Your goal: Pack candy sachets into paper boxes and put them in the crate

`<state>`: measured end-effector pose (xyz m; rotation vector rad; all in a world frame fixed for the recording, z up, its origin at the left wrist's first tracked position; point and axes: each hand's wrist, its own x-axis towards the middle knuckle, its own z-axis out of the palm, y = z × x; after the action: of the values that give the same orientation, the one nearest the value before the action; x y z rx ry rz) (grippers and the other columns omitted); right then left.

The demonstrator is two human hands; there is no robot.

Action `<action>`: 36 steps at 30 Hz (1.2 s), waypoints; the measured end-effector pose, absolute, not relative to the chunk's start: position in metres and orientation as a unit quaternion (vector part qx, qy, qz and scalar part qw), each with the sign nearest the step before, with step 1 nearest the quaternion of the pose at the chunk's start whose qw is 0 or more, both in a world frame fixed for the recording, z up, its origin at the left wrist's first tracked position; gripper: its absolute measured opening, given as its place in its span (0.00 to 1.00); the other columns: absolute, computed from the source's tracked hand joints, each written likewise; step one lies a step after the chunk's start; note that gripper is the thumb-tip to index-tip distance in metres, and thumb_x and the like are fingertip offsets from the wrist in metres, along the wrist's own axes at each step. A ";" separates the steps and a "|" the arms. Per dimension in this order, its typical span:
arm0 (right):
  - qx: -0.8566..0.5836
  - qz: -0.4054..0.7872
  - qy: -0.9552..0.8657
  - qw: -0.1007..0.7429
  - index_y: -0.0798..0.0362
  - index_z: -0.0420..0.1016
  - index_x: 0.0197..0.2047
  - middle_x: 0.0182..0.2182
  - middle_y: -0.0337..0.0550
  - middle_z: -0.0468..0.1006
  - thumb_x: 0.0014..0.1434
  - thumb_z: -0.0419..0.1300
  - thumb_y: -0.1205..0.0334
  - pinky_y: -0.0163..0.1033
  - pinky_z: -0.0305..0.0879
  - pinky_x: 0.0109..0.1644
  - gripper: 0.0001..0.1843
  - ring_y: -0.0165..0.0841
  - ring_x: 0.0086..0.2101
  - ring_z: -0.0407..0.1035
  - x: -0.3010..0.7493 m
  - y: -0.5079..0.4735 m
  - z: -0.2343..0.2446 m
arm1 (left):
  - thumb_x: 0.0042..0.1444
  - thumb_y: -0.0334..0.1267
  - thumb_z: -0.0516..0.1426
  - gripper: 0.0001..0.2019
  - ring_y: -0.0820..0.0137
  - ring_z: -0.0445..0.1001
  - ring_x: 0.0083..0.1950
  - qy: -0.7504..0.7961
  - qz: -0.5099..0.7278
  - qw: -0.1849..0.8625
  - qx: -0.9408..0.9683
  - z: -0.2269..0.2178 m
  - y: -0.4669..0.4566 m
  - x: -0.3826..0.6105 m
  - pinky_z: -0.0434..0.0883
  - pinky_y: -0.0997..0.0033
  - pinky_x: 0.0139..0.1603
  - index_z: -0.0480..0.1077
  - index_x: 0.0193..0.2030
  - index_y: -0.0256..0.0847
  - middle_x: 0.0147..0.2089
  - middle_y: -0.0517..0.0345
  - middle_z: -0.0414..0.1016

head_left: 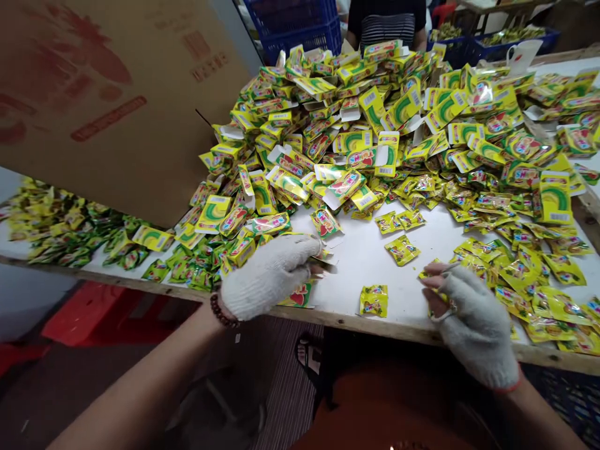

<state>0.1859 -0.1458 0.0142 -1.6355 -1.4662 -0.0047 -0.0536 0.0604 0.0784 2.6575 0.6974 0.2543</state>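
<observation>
My left hand (272,275), in a white knit glove with bare fingertips, is closed at the table's front edge. A thin, blurred edge sticks out between its fingertips; the glove hides the rest of it. A yellow-green box (300,296) lies partly under this hand. My right hand (473,319), gloved likewise, pinches a small yellow candy packet (427,274), mostly covered by the fingers. Between the hands, one candy packet (374,301) lies flat near the edge, with another packet (402,250) farther back. A printed box (325,223) rests just beyond my left hand.
A tall heap of yellow candy boxes (347,140), several with open flaps, covers the back. Loose yellow packets (529,275) spread at right; green packets (197,265) lie at left beneath a large carton (126,106). A person (387,25) is behind the heap, near blue crates (300,28).
</observation>
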 end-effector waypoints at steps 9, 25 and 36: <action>-0.647 0.210 -0.507 0.530 0.49 0.66 0.45 0.35 0.44 0.80 0.65 0.56 0.65 0.39 0.77 0.40 0.05 0.34 0.35 0.79 0.163 -0.138 -0.011 | 0.50 0.36 0.65 0.17 0.66 0.78 0.41 0.323 0.249 0.646 0.645 0.010 -0.022 0.025 0.75 0.68 0.42 0.69 0.46 0.39 0.41 0.54 0.79; -0.647 0.241 -0.461 0.558 0.50 0.67 0.47 0.39 0.46 0.81 0.61 0.61 0.61 0.41 0.78 0.42 0.11 0.37 0.39 0.79 0.158 -0.121 -0.012 | 0.58 0.42 0.62 0.22 0.66 0.79 0.48 0.328 0.366 0.600 0.631 -0.026 -0.039 0.014 0.77 0.67 0.48 0.63 0.56 0.41 0.51 0.49 0.77; -0.664 0.156 -0.634 0.364 0.50 0.76 0.37 0.30 0.42 0.78 0.63 0.56 0.69 0.38 0.71 0.38 0.09 0.35 0.32 0.73 0.186 -0.134 0.006 | 0.57 0.40 0.62 0.19 0.67 0.79 0.42 0.295 0.313 0.598 0.677 -0.014 -0.029 0.018 0.77 0.68 0.44 0.70 0.54 0.38 0.43 0.51 0.80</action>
<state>0.1855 -0.1344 0.0060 -1.7085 -1.6313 0.4001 0.0183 -0.0291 -0.0140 1.5704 0.6837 0.7271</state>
